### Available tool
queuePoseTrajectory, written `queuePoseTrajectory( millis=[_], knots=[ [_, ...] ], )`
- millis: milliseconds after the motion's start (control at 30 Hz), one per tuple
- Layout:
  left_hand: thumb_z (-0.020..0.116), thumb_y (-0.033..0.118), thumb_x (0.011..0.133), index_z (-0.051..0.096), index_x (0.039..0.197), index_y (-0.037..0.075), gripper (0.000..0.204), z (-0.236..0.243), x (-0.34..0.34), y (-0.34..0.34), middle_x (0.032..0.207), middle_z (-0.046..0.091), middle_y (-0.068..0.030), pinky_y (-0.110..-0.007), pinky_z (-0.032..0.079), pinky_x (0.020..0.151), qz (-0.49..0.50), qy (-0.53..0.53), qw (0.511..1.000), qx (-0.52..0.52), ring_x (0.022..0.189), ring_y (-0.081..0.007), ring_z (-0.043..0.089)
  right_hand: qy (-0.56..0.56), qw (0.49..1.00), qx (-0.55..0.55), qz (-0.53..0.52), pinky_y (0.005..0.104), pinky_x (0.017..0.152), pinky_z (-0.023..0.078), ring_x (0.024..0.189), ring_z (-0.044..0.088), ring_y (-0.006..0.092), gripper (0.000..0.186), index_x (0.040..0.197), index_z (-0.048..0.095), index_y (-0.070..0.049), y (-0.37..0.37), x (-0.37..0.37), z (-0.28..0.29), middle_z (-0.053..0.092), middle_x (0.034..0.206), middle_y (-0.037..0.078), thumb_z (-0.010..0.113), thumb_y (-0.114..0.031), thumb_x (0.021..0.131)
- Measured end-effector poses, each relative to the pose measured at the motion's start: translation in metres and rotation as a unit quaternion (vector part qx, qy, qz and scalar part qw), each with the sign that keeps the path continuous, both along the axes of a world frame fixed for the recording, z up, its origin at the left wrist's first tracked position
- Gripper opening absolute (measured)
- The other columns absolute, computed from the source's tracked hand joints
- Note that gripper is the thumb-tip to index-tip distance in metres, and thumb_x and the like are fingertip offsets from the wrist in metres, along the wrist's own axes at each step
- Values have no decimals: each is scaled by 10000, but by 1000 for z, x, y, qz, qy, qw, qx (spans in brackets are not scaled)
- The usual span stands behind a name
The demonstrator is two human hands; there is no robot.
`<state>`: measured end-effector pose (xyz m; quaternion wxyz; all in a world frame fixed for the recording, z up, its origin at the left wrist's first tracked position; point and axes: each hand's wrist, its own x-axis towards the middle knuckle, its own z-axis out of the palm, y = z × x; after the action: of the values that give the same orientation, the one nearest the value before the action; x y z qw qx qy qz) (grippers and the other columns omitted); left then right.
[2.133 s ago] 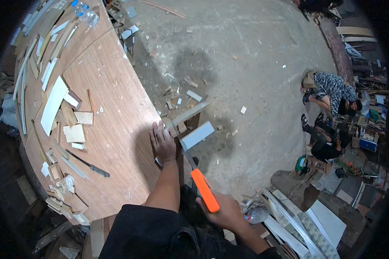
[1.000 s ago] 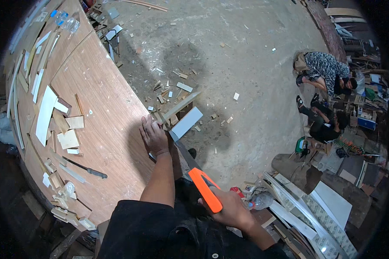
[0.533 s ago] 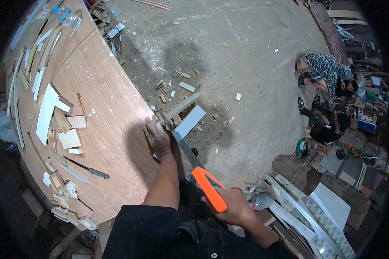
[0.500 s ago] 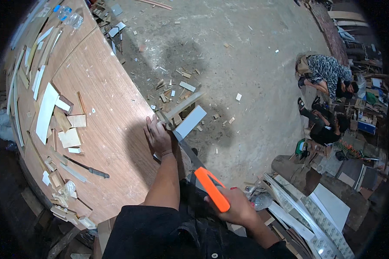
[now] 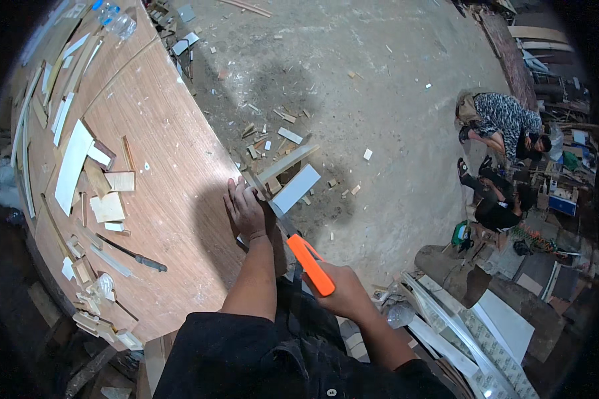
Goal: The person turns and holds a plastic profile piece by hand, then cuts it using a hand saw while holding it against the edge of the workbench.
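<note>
My right hand [image 5: 345,291] is closed around the orange handle [image 5: 311,265] of a handsaw. The saw's blade [image 5: 286,225] runs up and left from the handle, past the table edge, close to my left hand [image 5: 246,211]. That hand presses down at the table edge with bent fingers, holding a wooden piece mostly hidden beneath it. A white-faced wood strip [image 5: 296,189] juts out over the floor beside the blade, and a bare wood strip [image 5: 289,163] lies beyond it. Whether these join the piece under my hand I cannot tell.
On the wooden table [image 5: 173,133] lie a long dark knife-like tool [image 5: 133,253], white and bare offcuts [image 5: 73,166], and plastic bottles [image 5: 116,21]. Scraps litter the concrete floor [image 5: 393,173]. Two people [image 5: 502,199] sit low at the right, near stacked panels [image 5: 472,332].
My right hand has pushed the saw up and left, bringing its handle nearer the wood. My left hand stays in place at the table edge.
</note>
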<state>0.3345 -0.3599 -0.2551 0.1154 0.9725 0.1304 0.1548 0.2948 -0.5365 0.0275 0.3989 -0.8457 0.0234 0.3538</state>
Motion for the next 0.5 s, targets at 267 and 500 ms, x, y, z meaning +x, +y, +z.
queuePoseTrajectory(
  millis=[267,500],
  knots=[
    [529,143,963,561,1045,116,92,7,3,-5,1386,546,-46,-507,338,1154,0,7,1000,4,1385,-296,438,10,999,-2,-41,452,694,511,805,645,427,242,1007,655,-47,6,1,0,660,822,214,685,-253,883],
    [447,235,1029,562,1185,79,249,-13,-4,-2,1349,604,-69,-508,280,1166,11,28,998,-61,1364,-294,469,-32,999,-9,-14,476,706,501,846,633,440,258,1025,649,-74,5,-4,-13,662,871,221,662,-293,888]
  ],
)
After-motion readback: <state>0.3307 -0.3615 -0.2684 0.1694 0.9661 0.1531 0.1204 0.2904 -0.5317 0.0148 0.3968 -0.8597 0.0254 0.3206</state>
